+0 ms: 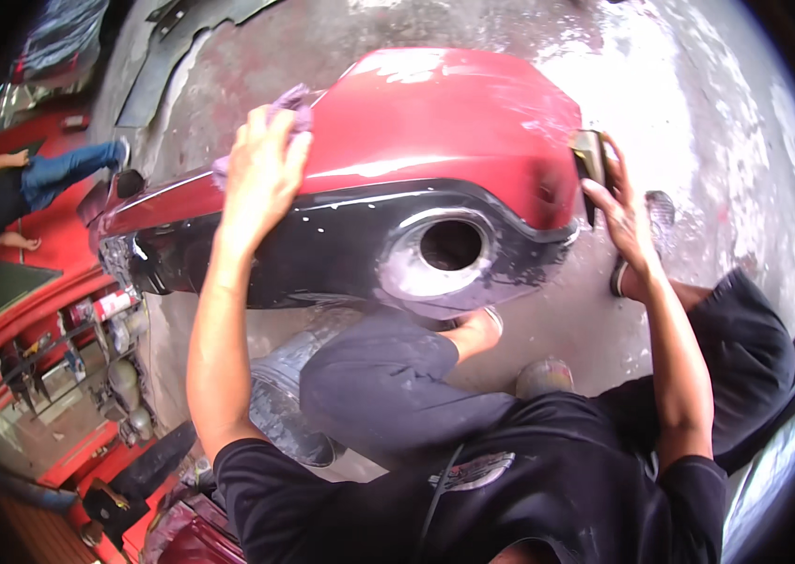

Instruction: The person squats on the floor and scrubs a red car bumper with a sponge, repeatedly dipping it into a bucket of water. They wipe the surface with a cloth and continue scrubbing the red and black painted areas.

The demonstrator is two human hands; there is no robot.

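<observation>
While bent over a curved, glossy red-and-black car bumper (435,127) on grey concrete floor (341,38), holding a crumpled purple cloth (297,103) against it with left hand (266,164), gripping a dark boxy block (589,155) at its right end with right hand (621,193).

I have one view, a fisheye on the wearer's head, looking steeply down and forward. It sits close: the shirt (595,479) fills the bottom of frame, the bumper (444,122) lies beyond, across upper centre. The lens reaches wide, turning a person (12,183) at far left nearly sideways.
</observation>
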